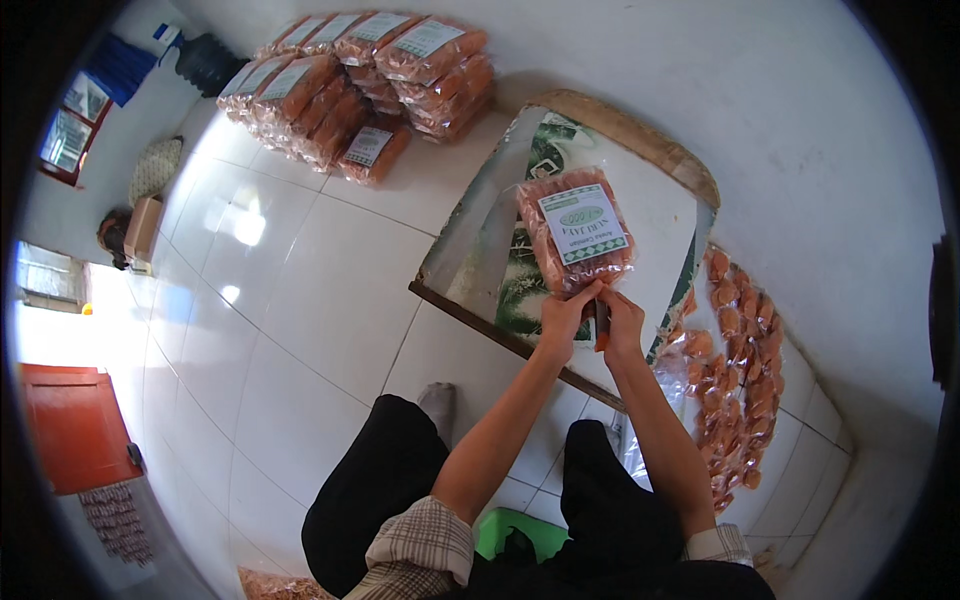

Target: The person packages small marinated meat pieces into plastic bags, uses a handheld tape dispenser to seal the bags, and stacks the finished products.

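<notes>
A clear plastic pack of orange-brown snack pieces (529, 214) lies on a low, worn table (660, 195). On top of it is a white-and-green printed label (583, 223) that bears writing. My left hand (564, 319) pinches the gathered near end of the pack. Beside it, my right hand (622, 321) is closed around a small, dark, narrow tool with an orange end (602, 328), perhaps a stapler. Its fingertips meet those of my left hand at the plastic. The fingers hide most of the tool and the pack's end.
Labelled packs (435, 67) are stacked against the wall at the far left, with a single pack (373, 152) in front. Strings of small filled bags (739, 375) lie right of the table. A green plastic container (517, 525) sits between my legs. Further left are a cardboard box (142, 229) and a water jug (206, 64).
</notes>
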`<state>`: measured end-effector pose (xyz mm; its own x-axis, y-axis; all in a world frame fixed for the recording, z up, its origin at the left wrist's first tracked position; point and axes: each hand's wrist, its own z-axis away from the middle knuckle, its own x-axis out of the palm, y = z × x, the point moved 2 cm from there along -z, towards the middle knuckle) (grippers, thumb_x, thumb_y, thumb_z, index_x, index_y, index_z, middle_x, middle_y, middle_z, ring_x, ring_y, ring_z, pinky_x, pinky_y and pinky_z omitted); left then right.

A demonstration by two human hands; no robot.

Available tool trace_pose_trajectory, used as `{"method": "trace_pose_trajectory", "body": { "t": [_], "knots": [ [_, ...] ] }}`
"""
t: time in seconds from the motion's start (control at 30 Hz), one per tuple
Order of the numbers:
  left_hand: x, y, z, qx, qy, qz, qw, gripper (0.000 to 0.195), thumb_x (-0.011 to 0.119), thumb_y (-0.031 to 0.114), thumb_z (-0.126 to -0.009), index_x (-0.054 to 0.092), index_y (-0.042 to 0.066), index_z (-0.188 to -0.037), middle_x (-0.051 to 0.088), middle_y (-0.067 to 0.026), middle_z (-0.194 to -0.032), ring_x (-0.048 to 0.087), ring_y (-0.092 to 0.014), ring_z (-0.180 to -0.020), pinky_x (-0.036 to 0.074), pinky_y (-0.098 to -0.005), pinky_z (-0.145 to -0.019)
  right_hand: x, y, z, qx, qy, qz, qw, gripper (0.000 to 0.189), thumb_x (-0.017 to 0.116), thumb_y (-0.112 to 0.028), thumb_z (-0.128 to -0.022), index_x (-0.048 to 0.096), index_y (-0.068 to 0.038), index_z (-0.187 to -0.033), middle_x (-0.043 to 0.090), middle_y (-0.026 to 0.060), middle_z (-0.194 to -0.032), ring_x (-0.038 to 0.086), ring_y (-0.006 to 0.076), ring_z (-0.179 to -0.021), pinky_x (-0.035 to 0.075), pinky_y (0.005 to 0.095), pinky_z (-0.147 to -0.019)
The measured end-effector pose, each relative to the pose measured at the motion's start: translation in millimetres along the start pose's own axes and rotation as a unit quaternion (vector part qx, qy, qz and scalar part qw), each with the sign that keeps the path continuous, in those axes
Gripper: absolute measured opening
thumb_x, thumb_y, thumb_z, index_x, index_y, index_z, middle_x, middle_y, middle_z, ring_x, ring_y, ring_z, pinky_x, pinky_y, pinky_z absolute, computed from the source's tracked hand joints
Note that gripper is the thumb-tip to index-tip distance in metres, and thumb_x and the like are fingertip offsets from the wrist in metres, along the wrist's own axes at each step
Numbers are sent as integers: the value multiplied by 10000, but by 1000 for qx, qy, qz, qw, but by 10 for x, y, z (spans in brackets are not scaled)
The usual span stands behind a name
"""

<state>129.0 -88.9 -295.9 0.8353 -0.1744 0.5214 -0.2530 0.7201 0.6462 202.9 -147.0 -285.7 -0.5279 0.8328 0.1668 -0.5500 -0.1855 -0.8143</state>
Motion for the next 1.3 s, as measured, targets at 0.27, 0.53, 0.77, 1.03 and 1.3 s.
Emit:
{"method": "trace_pose_trajectory", "body": {
  "t": [0.27,0.53,0.77,1.03,1.3],
  "knots": [
    [-126,-98,-31,-3,-41,-42,998,268,578,182,-827,558,0,-1023,576,-27,-858,559,-95,-705,477,-229,-666,29,-6,0,-29,-14,-5,999,246,626,-199,-780,638,15,-900,573,21,-740,489,94,-662,374,223,-583],
    [-15,-75,33,28,13,-36,999,218,595,150,-801,569,2,-959,595,-56,-883,586,-123,-736,487,-231,-671,-318,28,-99,-46,-54,104,992,341,659,-261,-767,613,30,-938,604,108,-838,549,145,-737,428,279,-661],
    [-131,11,55,-7,62,-105,993,210,653,145,-743,586,25,-902,608,-34,-821,588,-110,-708,469,-205,-615,-384,-39,196,-360,74,484,794,389,698,-233,-692,570,-46,-1008,468,111,-937,486,277,-891,388,390,-776],
    [-182,224,349,-9,54,-60,997,125,633,125,-735,593,30,-805,602,-27,-751,589,-97,-678,434,-172,-526,-177,-247,581,-527,77,514,672,354,659,-178,-697,538,-66,-1010,477,101,-1000,465,263,-954,353,407,-810],
    [-56,748,906,-57,8,-160,985,262,621,312,-780,602,55,-735,603,-15,-714,549,-94,-554,404,-215,-497,110,-754,838,-723,-67,499,474,262,593,-77,-665,548,-84,-924,509,53,-927,497,213,-912,366,395,-803]
  ]
}}
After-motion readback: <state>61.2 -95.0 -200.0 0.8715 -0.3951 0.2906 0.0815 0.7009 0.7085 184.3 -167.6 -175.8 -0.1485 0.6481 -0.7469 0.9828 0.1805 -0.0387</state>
